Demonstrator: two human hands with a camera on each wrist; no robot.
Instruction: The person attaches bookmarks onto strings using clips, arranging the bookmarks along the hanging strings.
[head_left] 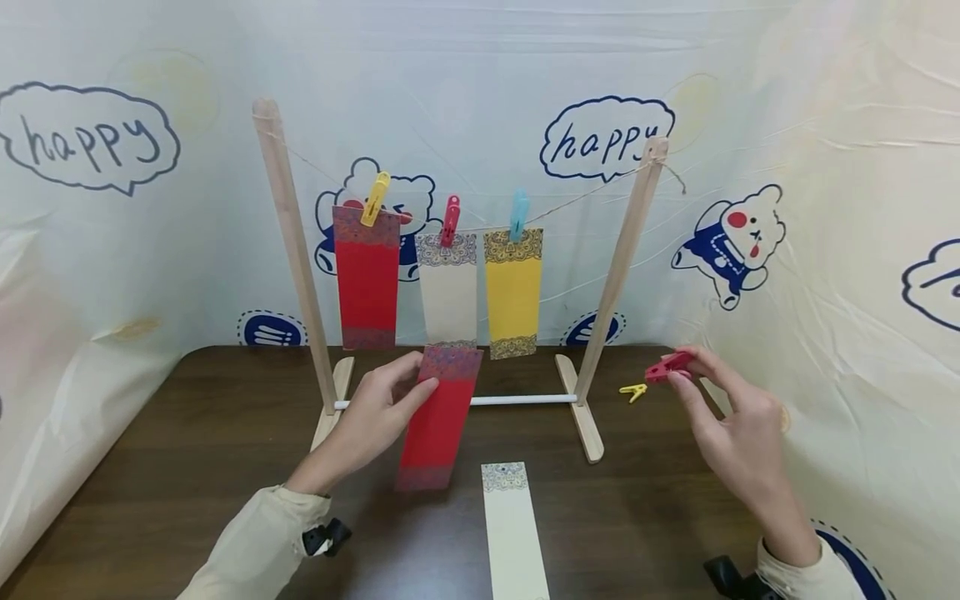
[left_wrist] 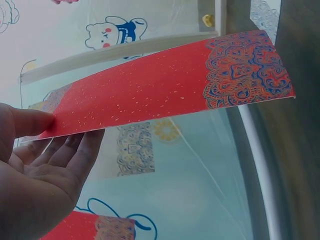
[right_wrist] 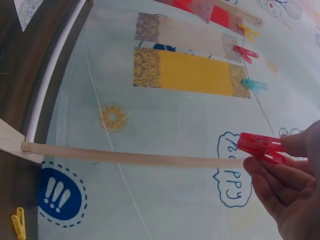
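Observation:
My left hand [head_left: 382, 408] pinches a red paper strip [head_left: 441, 425] near its upper end, thumb in front and fingers behind. That strip has patterned bands at both ends and hangs tilted, in front of the rack. On the right, my right hand [head_left: 738, 425] pinches a red clothespin [right_wrist: 260, 146] between thumb and fingers. Three strips hang from the string between the posts: a red strip [head_left: 367, 279] under a yellow clothespin [head_left: 376, 198], a cream strip [head_left: 450, 292] under a red clothespin [head_left: 450, 220], and a yellow strip [head_left: 513, 296] under a blue clothespin [head_left: 519, 215].
A wooden rack has a left post [head_left: 292, 250], a right post [head_left: 622, 267] and a white crossbar [head_left: 521, 401]. Another cream strip [head_left: 513, 533] lies on the dark table [head_left: 600, 533]. A loose yellow clothespin [head_left: 633, 391] lies right of the rack. Behind hangs a printed curtain [head_left: 480, 83].

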